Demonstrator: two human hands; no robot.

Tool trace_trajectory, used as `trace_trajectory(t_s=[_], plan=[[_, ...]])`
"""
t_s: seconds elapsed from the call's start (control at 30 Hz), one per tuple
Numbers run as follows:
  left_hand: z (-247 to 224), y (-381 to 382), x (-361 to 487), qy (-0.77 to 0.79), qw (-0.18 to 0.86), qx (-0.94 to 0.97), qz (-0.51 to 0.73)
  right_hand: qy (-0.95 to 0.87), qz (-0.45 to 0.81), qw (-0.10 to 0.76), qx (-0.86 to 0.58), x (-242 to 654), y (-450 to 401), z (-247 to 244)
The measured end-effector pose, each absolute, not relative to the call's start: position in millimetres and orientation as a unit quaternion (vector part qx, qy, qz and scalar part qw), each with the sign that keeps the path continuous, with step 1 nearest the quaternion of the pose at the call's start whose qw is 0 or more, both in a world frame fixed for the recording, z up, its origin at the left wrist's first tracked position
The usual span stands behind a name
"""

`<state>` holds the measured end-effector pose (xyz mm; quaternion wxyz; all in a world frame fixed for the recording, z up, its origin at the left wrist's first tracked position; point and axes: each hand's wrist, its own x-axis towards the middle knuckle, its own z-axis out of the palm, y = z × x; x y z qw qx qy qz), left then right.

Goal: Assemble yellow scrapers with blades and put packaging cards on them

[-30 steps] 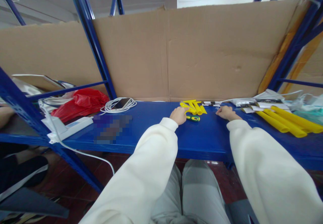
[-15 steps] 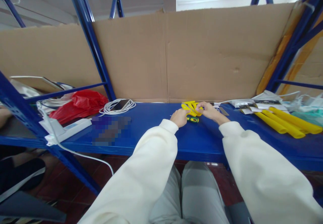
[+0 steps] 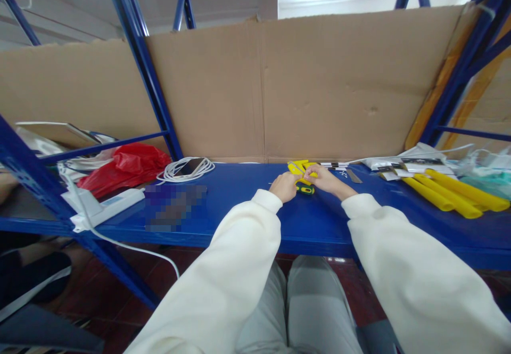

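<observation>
Both hands meet over the back half of the blue shelf, at a yellow plastic piece (image 3: 295,168) whose exact kind I cannot make out. My left hand (image 3: 282,187) is closed on its near end. The fingers of my right hand (image 3: 322,179) are pinched together at the right side of the same piece and partly cover it. Just below the hands lies a screwdriver with a green-and-yellow handle (image 3: 305,189). To the right of my right hand rest a flat grey blade-like piece (image 3: 353,176) and several tiny white bits (image 3: 343,173).
Several yellow tube-shaped pieces (image 3: 451,194) lie at the right by white packets (image 3: 423,157). A coiled white cable (image 3: 167,172) surrounds a phone (image 3: 189,166) at left, near a red bag (image 3: 130,165) and a white power strip (image 3: 120,205). Cardboard (image 3: 319,88) walls the back.
My right hand has moved left and slightly down, closer to my left hand, uncovering more of the small items on its right. My left hand has stayed nearly still.
</observation>
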<state>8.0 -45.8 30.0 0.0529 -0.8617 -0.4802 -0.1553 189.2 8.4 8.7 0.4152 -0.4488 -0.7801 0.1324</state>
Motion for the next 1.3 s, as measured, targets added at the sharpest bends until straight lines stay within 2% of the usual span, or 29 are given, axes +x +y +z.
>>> trace_trajectory(t_s=[0.33, 0.63, 0.93, 1.3], plan=[[29, -45, 7, -0.479, 0.050, -0.861, -0.165, -0.771, 0.119, 0.402, -0.479, 186, 10, 6], [29, -46, 8, -0.476, 0.063, -0.864, -0.152, -0.814, 0.071, 0.388, -0.427, 192, 15, 4], [31, -48, 6, -0.465, 0.045, -0.866, -0.179, -0.727, 0.214, 0.482, -0.440, 190, 16, -5], [29, -44, 5, -0.471, 0.030, -0.857, -0.208, -0.644, 0.310, 0.526, -0.461, 182, 6, 3]])
